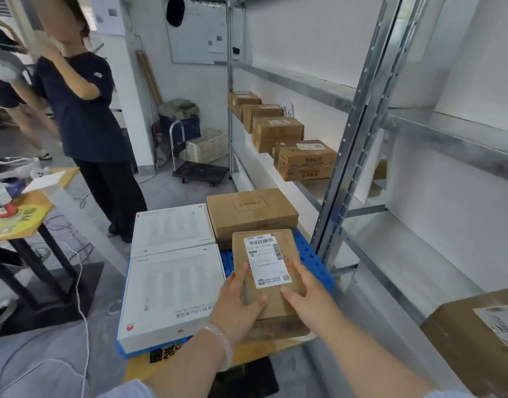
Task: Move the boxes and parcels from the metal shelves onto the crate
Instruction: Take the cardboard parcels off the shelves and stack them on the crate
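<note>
Cardboard parcel (265,262) (flat, rectangular, labelled)

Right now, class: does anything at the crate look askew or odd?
The labelled parcel, held by left hand and right hand, sits twisted, out of line with the squarely laid white boxes on the blue crate.

We see a person (86,110) in a dark shirt standing at left | a yellow-topped desk (36,203) at far left, blurred clutter along its left edge | a black platform trolley (201,170) by the back wall, a white basket (208,145) on its deck | a whiteboard (195,33) on that wall, a dark cap (175,10) hanging at its top-left corner | a white cable (82,297) on the floor
</note>
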Tool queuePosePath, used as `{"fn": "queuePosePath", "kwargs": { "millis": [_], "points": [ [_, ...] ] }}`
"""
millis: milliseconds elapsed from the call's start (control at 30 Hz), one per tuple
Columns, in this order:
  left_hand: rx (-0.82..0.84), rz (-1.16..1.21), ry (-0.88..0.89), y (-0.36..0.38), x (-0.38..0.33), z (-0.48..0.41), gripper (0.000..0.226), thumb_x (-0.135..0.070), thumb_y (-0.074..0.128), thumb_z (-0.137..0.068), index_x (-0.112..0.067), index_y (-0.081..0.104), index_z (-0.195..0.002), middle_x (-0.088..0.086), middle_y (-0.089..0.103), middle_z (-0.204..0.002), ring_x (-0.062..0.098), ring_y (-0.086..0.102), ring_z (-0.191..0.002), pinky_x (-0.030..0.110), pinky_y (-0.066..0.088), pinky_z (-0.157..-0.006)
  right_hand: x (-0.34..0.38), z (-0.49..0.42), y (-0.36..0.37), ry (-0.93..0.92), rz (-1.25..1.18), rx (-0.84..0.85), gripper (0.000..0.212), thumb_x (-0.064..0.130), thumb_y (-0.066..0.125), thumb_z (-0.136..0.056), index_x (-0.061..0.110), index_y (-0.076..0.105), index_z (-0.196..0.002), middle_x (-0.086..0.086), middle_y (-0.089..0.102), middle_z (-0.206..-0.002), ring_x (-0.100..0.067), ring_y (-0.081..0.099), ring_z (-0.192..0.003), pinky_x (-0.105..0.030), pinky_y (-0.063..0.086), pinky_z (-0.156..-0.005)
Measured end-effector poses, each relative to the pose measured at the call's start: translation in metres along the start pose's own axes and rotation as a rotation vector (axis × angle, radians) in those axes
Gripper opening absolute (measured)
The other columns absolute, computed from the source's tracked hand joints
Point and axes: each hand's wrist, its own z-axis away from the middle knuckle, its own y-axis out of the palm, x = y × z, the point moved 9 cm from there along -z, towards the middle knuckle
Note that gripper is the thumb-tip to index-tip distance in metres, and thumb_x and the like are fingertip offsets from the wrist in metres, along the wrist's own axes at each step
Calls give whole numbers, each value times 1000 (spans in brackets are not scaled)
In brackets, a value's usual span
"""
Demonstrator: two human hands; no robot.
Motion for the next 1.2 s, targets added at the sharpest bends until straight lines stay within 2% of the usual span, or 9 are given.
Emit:
{"fn": "queuePosePath", "kwargs": {
  "millis": [133,300,433,567,667,867,933,1067,1200],
  "points": [
    [0,-122,-73,3,15,-29,83,-48,56,-90,-39,2,-151,-8,18,-158,11,16,-145,40,23,-117,-4,-43,13,-1,48,109,73,43,60,-90,55,14,-147,15,34,-149,-9,38,-132,-36,37,-107],
    [-39,-284,-185,6,38,-62,83,-58,48,-90,-40,-5,-151,-6,9,-160,16,14,-146,40,20,-118,-18,-86,28,1,62,241,77,41,59,-91,57,7,-145,17,35,-146,-5,40,-124,-28,40,-98],
    [-74,-461,-272,7,58,-77,81,-66,39,-89,-40,-7,-150,-4,10,-161,19,14,-146,39,19,-117,-31,-114,39,19,88,316,79,41,60,-90,56,5,-146,15,30,-150,-9,37,-131,-37,39,-107],
    [-140,-597,-320,2,68,-85,79,-68,36,-89,-39,-5,-151,-4,14,-160,19,10,-146,40,14,-118,-38,-131,55,8,107,367,81,39,60,-90,55,4,-146,16,29,-150,-4,36,-126,-29,39,-102],
    [-164,-615,-345,0,73,-87,78,-67,37,-88,-43,-5,-150,-6,14,-160,18,10,-146,41,12,-118,-39,-137,61,-30,114,364,83,37,61,-91,54,2,-146,17,28,-147,1,30,-117,-24,35,-96],
    [-213,-629,-364,-2,73,-88,76,-67,35,-88,-46,-6,-148,-7,16,-159,16,12,-146,40,12,-118,-39,-142,64,-76,125,368,83,39,60,-91,52,1,-147,15,23,-151,-3,31,-125,-26,37,-99],
    [-211,-633,-356,-1,70,-88,75,-66,35,-89,-46,-6,-149,-7,15,-159,16,12,-146,41,13,-118,-38,-143,63,-85,140,365,85,41,61,-90,51,0,-148,14,19,-153,-7,29,-132,-26,34,-100],
    [-186,-650,-350,-4,62,-87,76,-66,36,-89,-45,-6,-149,-5,2,-161,17,5,-147,41,10,-118,-34,-141,54,-103,217,343,85,53,60,-87,52,0,-147,15,0,-160,-12,10,-145,-36,23,-112],
    [-171,-721,-286,-8,44,-86,74,-68,33,-89,-44,-3,-149,-4,-2,-162,20,1,-147,41,7,-118,-23,-127,36,-133,284,297,82,59,58,-85,54,4,-147,24,-8,-157,-11,4,-146,-41,23,-114]
  ]
}}
